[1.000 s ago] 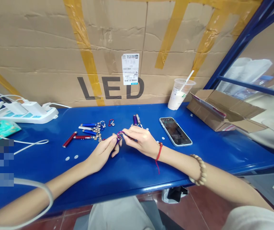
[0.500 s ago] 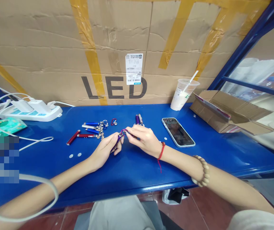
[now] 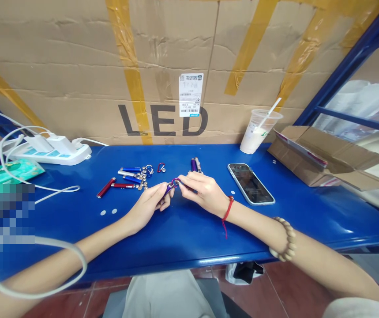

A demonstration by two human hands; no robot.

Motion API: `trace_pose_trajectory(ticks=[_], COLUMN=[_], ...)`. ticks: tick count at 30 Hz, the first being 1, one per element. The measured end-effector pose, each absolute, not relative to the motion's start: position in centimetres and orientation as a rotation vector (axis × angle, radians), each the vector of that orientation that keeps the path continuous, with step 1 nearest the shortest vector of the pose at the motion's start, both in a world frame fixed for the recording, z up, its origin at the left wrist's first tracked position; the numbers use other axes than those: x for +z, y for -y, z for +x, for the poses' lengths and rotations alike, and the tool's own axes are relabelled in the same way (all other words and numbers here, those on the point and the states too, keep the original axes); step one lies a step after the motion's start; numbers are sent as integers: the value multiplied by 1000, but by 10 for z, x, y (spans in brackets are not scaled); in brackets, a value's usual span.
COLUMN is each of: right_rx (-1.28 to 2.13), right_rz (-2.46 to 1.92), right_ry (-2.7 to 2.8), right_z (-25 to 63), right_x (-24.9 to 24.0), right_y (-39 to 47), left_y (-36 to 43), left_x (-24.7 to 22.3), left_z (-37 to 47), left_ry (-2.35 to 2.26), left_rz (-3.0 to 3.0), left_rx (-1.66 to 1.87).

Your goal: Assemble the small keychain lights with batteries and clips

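Note:
My left hand (image 3: 148,207) is closed around a small purple metal penlight (image 3: 168,189), most of it hidden by the fingers. At its end is a purple carabiner clip (image 3: 175,180), pinched by the fingertips of my right hand (image 3: 204,190). Behind my hands, a purple penlight (image 3: 193,165) and a silver penlight (image 3: 198,164) lie side by side. To the left are blue penlights (image 3: 131,169) and red penlights (image 3: 106,187), with several small button cells (image 3: 142,182) beside them. A red carabiner clip (image 3: 160,167) lies farther back.
A phone (image 3: 251,183), a drink cup with a straw (image 3: 258,131) and an open cardboard box (image 3: 321,154) stand to the right. A power strip (image 3: 73,155) with white cables is at left. Small pale discs (image 3: 114,211) dot the blue table (image 3: 163,247). A large carton (image 3: 163,57) backs it.
The whole view has shifted slightly, so everything appears a little farther right. Both hands keep their grip on the penlight and clip, with almost no change in pose.

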State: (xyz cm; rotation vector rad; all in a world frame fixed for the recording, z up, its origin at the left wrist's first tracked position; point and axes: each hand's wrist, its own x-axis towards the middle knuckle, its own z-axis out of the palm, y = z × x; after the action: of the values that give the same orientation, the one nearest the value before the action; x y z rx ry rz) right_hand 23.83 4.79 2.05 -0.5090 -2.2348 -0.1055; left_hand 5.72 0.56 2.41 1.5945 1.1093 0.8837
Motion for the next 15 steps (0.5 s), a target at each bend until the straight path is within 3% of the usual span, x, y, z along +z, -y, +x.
trace_pose_trajectory(ticks=[15], right_rx=[45], right_rz=[-568], right_ry=[2236], right_z=[238], right_x=[21], right_y=[-47], left_y=[-6], left_x=[28], left_z=[60], left_ry=[-1123], left_rz=[1488], left_rx=[886])
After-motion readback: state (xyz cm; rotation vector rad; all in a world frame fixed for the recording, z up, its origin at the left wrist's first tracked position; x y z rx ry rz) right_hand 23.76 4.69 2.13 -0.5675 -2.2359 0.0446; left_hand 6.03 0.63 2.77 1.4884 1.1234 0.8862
